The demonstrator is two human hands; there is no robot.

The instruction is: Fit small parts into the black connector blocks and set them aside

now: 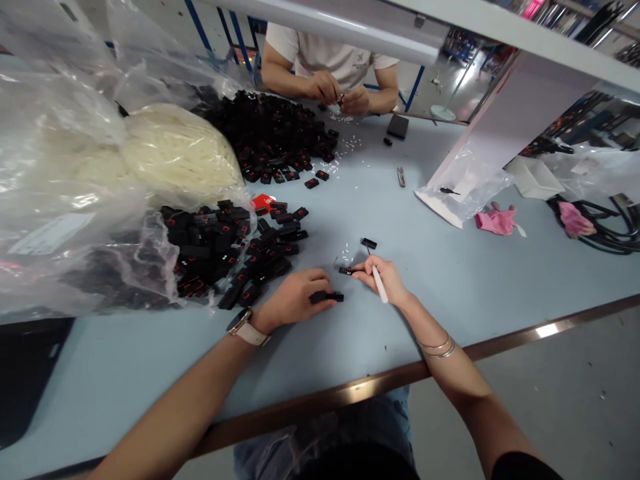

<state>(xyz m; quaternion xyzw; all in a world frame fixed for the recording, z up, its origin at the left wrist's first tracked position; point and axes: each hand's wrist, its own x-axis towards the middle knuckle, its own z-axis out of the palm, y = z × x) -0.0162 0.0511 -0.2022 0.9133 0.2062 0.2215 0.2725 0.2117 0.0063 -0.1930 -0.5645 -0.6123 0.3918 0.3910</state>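
Observation:
My left hand (299, 297), a watch on its wrist, is closed on a black plastic housing (327, 297) just above the table. In my right hand (390, 280) is a thin tool with a white handle (379, 285) and a dark, narrow tip; its exact kind is unclear. The same hand's fingertips also pinch a small black connector piece (345, 271) with a row of openings. Beyond the fingers lies another black housing (369, 243), close to the tool's tip. Tiny white pieces (346, 252) are scattered beside the connector piece.
Black housings with red marks (270, 250) are heaped at left, near large clear bags (185, 153). Across the table (450, 280), a co-worker's hands (340, 93) handle a small part behind another black heap (280, 133). Small snips (401, 177) and pink gloves (496, 220) lie to the right.

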